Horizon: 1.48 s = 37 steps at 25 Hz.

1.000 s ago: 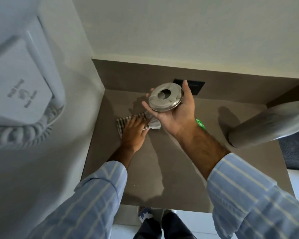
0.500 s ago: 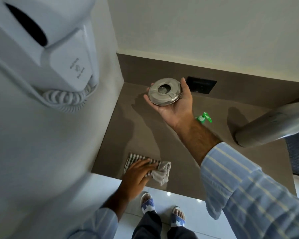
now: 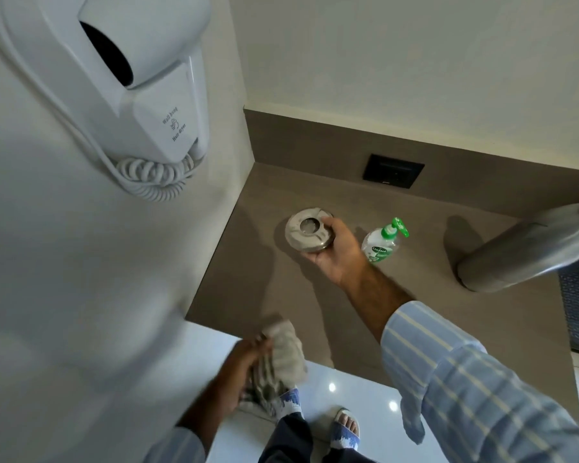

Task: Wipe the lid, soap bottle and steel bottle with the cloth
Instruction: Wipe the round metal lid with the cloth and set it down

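Note:
My right hand [image 3: 336, 250] grips a round steel lid [image 3: 306, 232] with a hole in its middle, low over the brown counter [image 3: 268, 295] near the back left corner. Just right of that hand stands a clear soap bottle [image 3: 381, 243] with a green pump. A steel bottle [image 3: 528, 248] leans in from the right edge, its base on the counter. My left hand [image 3: 241, 369] holds a bunched striped cloth [image 3: 281, 359] off the counter's front edge, above the floor; it is blurred.
A white wall-hung hair dryer [image 3: 141, 81] with a coiled cord juts out from the left wall, close to my head. A black socket plate [image 3: 393, 171] sits in the back splash. My feet in sandals stand on the glossy white floor below the counter edge.
My right hand has lowered the lid toward the counter. My left hand has pulled the cloth off the counter's front edge and bunched it up. The camera has shifted back and left.

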Each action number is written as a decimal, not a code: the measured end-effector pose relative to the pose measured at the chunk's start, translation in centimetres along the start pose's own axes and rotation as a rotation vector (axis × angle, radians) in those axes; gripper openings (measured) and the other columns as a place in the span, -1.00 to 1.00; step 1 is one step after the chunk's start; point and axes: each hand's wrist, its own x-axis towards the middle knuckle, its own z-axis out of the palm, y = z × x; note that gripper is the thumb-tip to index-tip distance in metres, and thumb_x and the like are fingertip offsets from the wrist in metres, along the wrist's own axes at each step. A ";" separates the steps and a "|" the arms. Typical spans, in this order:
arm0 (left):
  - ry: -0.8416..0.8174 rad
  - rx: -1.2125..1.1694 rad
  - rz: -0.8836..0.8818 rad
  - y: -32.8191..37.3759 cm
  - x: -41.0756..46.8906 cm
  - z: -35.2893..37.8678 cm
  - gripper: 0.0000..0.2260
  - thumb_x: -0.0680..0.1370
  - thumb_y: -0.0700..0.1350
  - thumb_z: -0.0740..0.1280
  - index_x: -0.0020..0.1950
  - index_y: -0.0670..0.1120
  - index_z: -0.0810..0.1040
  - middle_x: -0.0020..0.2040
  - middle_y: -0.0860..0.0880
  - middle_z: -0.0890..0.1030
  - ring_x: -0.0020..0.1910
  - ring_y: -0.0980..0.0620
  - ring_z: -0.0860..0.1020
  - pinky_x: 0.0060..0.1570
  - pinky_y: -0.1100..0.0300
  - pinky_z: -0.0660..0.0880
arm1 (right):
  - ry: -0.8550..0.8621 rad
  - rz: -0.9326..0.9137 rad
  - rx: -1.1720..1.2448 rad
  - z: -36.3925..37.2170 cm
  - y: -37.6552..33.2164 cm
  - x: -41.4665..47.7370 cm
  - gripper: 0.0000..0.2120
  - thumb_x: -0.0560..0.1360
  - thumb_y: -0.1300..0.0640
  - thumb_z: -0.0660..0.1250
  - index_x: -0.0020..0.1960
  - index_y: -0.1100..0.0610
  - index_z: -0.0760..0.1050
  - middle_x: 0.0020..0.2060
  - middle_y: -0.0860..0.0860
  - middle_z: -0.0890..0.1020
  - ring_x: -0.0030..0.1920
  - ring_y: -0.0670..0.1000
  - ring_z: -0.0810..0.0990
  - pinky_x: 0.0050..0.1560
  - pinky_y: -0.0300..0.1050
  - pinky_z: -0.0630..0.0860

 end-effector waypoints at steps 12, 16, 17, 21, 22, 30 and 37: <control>0.085 -0.264 0.066 12.9 14.7 -1.3 -0.58 0.67 0.10 0.21 0.40 -0.12 0.54 0.28 -0.15 0.66 0.26 -0.14 0.63 0.25 -0.06 0.52 | 0.257 -0.228 -0.400 -0.8 4.3 7.0 -0.80 0.61 0.16 0.43 0.19 0.08 0.50 0.11 0.20 0.67 0.09 0.19 0.70 0.19 0.25 0.65; 0.126 -0.231 0.069 12.5 16.1 -1.0 -0.61 0.68 0.07 0.19 0.37 -0.15 0.54 0.23 -0.18 0.68 0.19 -0.17 0.67 0.22 -0.11 0.56 | 0.329 -0.376 -0.875 -1.1 4.6 8.1 -0.80 0.64 0.05 0.36 0.18 0.09 0.69 0.02 0.06 0.77 0.01 0.04 0.72 0.06 -0.07 0.65; 0.140 -0.219 0.064 12.5 16.2 -0.7 -0.62 0.69 0.04 0.18 0.37 -0.16 0.54 0.21 -0.19 0.68 0.16 -0.18 0.67 0.20 -0.10 0.57 | 0.366 -0.401 -1.007 -1.1 4.5 8.1 -0.76 0.65 0.03 0.35 0.18 0.12 0.70 -0.02 0.05 0.76 -0.04 0.01 0.70 -0.10 -0.23 0.57; 0.171 -0.167 0.089 12.4 16.2 -0.1 -0.69 0.71 -0.04 0.17 0.32 -0.17 0.55 0.13 -0.17 0.69 0.02 -0.09 0.70 0.02 0.03 0.63 | 0.459 -0.418 -1.274 -1.3 4.5 8.8 -0.73 0.64 -0.02 0.36 0.14 0.13 0.72 -0.05 0.06 0.77 -0.09 0.05 0.70 -0.20 -0.29 0.46; 0.167 -0.158 0.103 12.4 16.2 0.0 -0.70 0.71 -0.05 0.17 0.31 -0.17 0.55 0.11 -0.15 0.69 0.00 -0.06 0.70 -0.04 0.07 0.65 | 0.461 -0.409 -1.284 -1.4 4.5 8.8 -0.72 0.63 -0.03 0.36 0.13 0.13 0.73 -0.05 0.07 0.78 -0.08 0.06 0.71 -0.14 -0.24 0.49; 0.460 -0.163 0.354 13.6 12.6 0.9 -0.74 0.67 -0.10 0.26 0.27 -0.20 0.60 0.06 -0.11 0.69 -0.03 0.00 0.70 -0.13 0.23 0.64 | 0.360 -0.487 -1.186 -4.8 3.7 2.8 -0.66 0.58 -0.14 0.38 -0.27 0.03 0.49 -0.39 -0.12 0.51 -0.36 -0.14 0.44 -0.26 -0.15 0.39; 0.241 0.079 0.441 16.7 12.1 11.6 -0.65 0.57 0.23 0.27 0.17 0.05 0.65 0.09 -0.05 0.73 0.08 -0.07 0.70 0.13 -0.14 0.62 | 0.741 -0.632 -0.986 -15.6 -0.5 -3.7 -0.50 0.25 -0.20 0.66 -0.19 -0.03 0.38 -0.32 -0.13 0.45 -0.31 -0.08 0.40 -0.27 -0.14 0.40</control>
